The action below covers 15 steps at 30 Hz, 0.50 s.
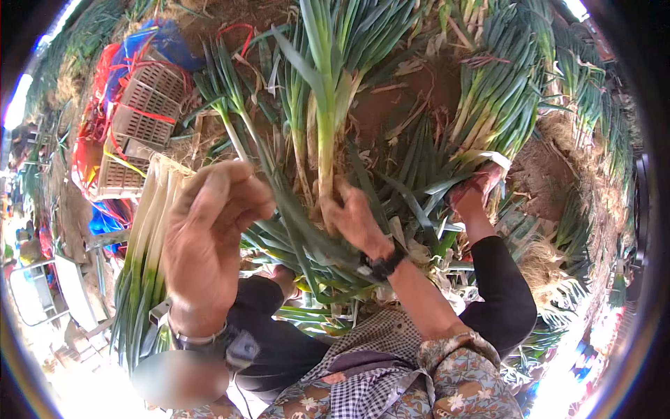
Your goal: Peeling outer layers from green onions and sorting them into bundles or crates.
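Note:
A thick green onion [325, 143] stands upright in front of me, its pale lower stem gripped by my right hand [356, 222]. That wrist has a dark watch. My left hand [209, 234] is raised on the left, slightly blurred, its fingers loosely curled with a gap to the thumb and nothing visible in them. Just right of its fingertips, a long green leaf [283, 199] hangs smeared by motion. Beneath both hands lies a heap of loose green leaves [314, 262]. Behind the gripped stalk spread more green onions [377, 35].
Cleaned green onions with white stems [150, 230] lie beside my left forearm. A beige plastic crate [143, 105] with red straps and blue sheeting stands at the far left. A big bundle of green onions [499, 94] fills the right, above my foot [478, 188]. Roots [544, 262] lie at right.

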Available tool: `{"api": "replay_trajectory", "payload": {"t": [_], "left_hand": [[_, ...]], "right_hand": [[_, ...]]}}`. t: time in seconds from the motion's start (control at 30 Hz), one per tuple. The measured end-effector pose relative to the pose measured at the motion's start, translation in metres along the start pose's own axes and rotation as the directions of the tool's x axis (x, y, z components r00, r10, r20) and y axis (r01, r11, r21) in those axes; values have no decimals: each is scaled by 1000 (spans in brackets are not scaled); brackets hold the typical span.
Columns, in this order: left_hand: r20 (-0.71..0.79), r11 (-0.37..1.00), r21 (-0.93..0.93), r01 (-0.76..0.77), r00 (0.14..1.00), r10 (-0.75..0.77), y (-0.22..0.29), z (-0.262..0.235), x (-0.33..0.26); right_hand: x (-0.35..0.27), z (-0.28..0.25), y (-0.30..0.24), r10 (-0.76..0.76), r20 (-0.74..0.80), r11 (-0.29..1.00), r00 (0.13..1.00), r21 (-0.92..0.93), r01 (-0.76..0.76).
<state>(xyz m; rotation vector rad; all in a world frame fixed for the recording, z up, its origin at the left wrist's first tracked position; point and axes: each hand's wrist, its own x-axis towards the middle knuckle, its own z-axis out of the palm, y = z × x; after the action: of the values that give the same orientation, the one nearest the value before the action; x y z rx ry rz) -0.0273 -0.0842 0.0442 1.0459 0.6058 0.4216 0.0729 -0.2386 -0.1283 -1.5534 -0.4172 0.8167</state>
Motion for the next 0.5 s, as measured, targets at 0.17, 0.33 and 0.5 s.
{"api": "replay_trajectory", "payload": {"t": [0.17, 0.33, 0.5], "left_hand": [[26, 971, 216, -99, 995, 95, -39, 8, 17], [190, 980, 197, -15, 981, -23, -41, 32, 13], [207, 983, -179, 46, 978, -8, -69, 28, 23]], "right_hand": [[-78, 14, -17, -235, 28, 962, 972, -135, 236], [-124, 20, -35, -385, 37, 857, 922, -356, 372], [-109, 14, -56, -234, -2, 967, 972, 101, 234]]}}
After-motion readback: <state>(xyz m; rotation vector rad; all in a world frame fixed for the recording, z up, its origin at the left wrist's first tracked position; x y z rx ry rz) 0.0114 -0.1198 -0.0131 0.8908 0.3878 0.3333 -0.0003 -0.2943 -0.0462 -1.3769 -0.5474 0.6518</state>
